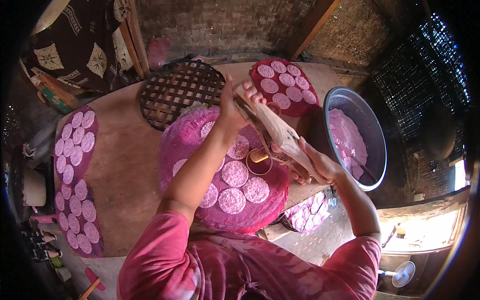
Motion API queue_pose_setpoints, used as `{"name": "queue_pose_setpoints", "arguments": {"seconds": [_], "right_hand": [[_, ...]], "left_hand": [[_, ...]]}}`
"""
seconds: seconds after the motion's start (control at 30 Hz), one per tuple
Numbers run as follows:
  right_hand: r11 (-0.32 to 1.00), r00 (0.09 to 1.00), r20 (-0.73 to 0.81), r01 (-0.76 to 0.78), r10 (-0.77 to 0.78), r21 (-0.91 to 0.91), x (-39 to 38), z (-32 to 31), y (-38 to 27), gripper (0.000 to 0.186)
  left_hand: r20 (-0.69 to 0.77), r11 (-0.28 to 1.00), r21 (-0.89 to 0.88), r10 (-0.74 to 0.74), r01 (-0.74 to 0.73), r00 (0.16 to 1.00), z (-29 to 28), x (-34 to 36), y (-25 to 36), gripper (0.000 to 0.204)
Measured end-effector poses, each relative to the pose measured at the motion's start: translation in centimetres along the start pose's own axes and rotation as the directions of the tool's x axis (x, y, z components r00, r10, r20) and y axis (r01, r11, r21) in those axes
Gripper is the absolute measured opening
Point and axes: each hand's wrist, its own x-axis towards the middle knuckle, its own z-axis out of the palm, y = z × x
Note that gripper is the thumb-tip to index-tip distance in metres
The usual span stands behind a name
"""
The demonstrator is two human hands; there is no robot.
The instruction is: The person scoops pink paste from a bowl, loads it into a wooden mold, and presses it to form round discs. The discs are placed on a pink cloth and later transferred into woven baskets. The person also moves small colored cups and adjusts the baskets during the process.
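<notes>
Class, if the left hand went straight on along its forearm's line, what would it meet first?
The left hand, gripping the wooden piece, would probably meet the left edge of the red sheet bearing pale discs, though depth is unclear and it may pass above.

Wearer: pinkish-red tee (215,265) w/ whitish patches.
Short L slv. (155,247) + R slv. (359,260), ending nr. elbows; thin dark line mid-front; L hand (232,109), R hand (325,166) bare.

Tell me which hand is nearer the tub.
Right: the right hand is just left of the tub; the left hand is farther left, at the upper end of the wood.
</notes>
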Motion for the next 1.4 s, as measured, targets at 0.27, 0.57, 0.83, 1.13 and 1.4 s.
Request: {"name": "queue_pose_setpoints", "arguments": {"seconds": [0.27, 0.57, 0.83, 1.13, 1.4], "right_hand": [[0.983, 0.990, -0.099, -0.110, 0.096, -0.146, 3.7, -0.5, 2.8, 0.077], [0.924, 0.940, -0.340, -0.150, 0.024, -0.350, 3.9, -0.9, 1.0, 0.077], [0.894, 0.917, -0.396, -0.216, 0.048, -0.393, 1.1, -0.5, 1.7, 0.076], [0.932, 0.933, -0.361, -0.113, -0.020, -0.344, 2.7, 1.5, 3.8, 0.079], [0.906, 0.881, -0.467, -0.131, -0.081, -0.403, 1.9, 0.9, 2.0, 0.074]], "left_hand": [[-0.157, 0.992, -0.121, 0.021, -0.040, 0.987, -7.9, -1.2, -1.9, 0.052], [-0.202, 0.994, -0.094, 0.042, -0.062, 0.978, -7.5, 1.4, -2.2, 0.048], [-0.319, 0.980, -0.184, 0.011, -0.073, 0.948, -7.4, -0.6, -5.5, 0.045], [-0.316, 0.984, -0.157, 0.034, -0.088, 0.948, -7.2, -1.9, -3.4, 0.045], [-0.177, 0.970, -0.239, 0.004, -0.047, 0.984, -8.0, 0.4, -4.1, 0.045]]}}
